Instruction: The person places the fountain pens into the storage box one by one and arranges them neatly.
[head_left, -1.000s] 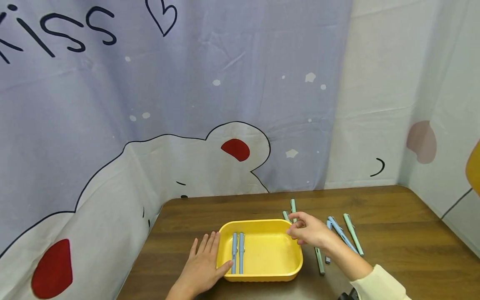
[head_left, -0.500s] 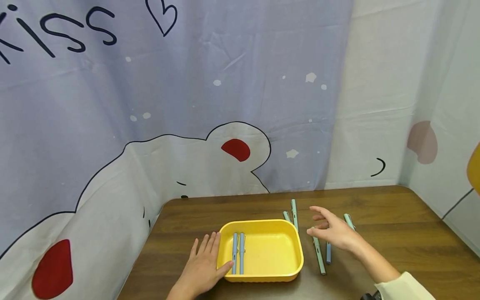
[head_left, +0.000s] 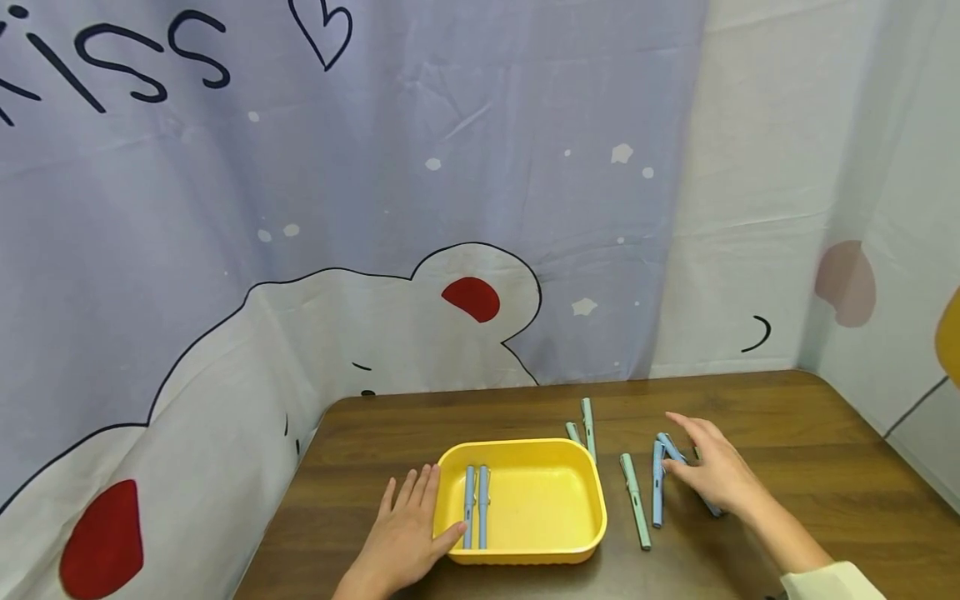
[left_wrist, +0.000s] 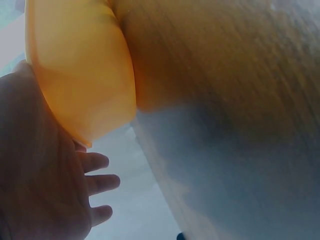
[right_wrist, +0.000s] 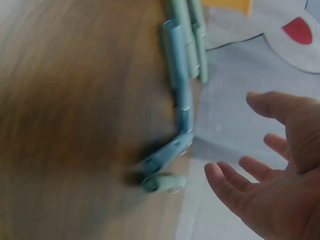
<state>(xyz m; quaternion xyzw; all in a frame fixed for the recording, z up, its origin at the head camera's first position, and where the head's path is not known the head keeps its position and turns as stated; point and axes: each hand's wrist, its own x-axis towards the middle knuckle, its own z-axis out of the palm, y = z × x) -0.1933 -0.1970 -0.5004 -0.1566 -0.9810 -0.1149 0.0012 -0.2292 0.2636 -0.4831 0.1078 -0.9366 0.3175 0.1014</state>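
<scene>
A yellow tray (head_left: 547, 554) stands on the wooden table, with two blue pens (head_left: 483, 507) lying side by side at its left end. My left hand (head_left: 405, 529) rests against the tray's left side, fingers straight and thumb over the rim; the left wrist view shows the tray wall (left_wrist: 85, 65) beside the palm. Over the right part of the table is my right hand (head_left: 712, 467), fingers spread and holding nothing. Below it lie a blue pen (head_left: 657, 483) and a second, slanted blue pen (head_left: 670, 447). A green pen (right_wrist: 165, 183) there is mostly hidden by the hand in the head view.
Between tray and right hand lies a green pen (head_left: 636, 502). Two more green pens, one of them upright-lying (head_left: 588, 429), are by the tray's back right corner. A printed curtain (head_left: 375, 208) hangs behind the table (head_left: 825, 467).
My right hand has moved right, from the tray's right rim to above the blue pens, and its fingers have spread. The left hand and tray have stayed put.
</scene>
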